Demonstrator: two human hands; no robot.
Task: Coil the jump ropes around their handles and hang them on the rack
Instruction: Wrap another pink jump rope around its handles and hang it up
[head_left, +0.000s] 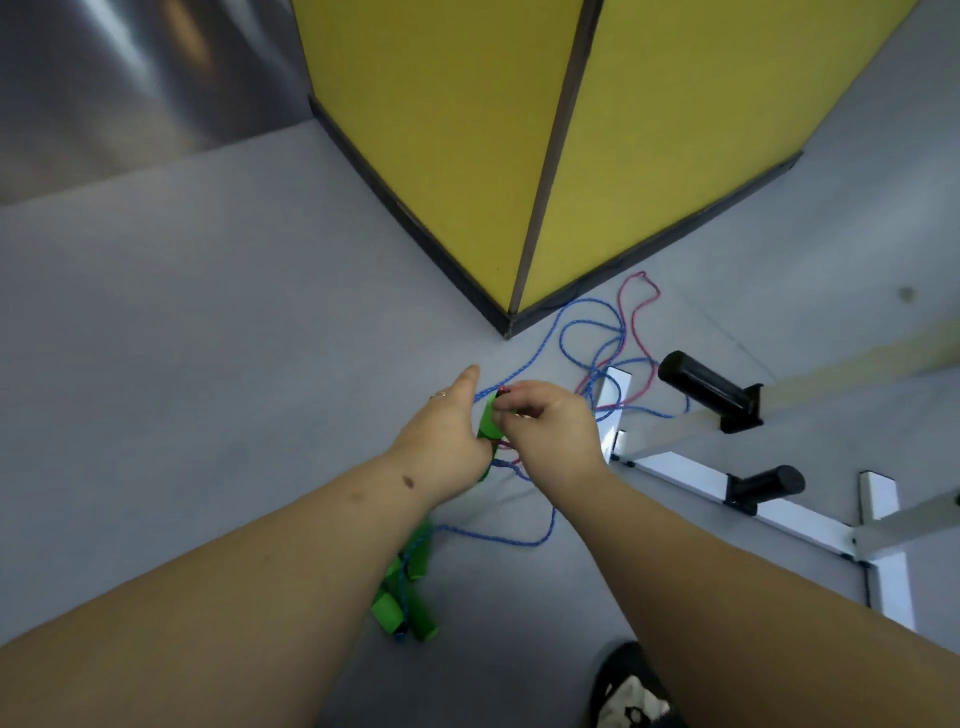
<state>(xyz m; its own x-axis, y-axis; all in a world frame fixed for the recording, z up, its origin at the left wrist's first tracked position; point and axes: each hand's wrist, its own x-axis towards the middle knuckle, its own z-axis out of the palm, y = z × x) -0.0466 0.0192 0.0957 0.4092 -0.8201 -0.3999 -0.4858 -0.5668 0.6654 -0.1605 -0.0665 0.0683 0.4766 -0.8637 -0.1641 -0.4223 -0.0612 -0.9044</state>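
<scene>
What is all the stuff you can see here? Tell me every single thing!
green handles: at least one, green, held between both hands
green handles on the floor: a bunch, count unclear, green, under the left forearm
blue rope: loose loops, blue, on the floor past the hands
pink rope: one, pink, tangled with the blue
rack: one, white frame with two black pegs, at right
yellow pillar: one, yellow with dark base, ahead
floor: grey
shoe: one, black and white, bottom edge
left hand: holds the handle, wears a ring
right hand: pinches the handle's top end
</scene>
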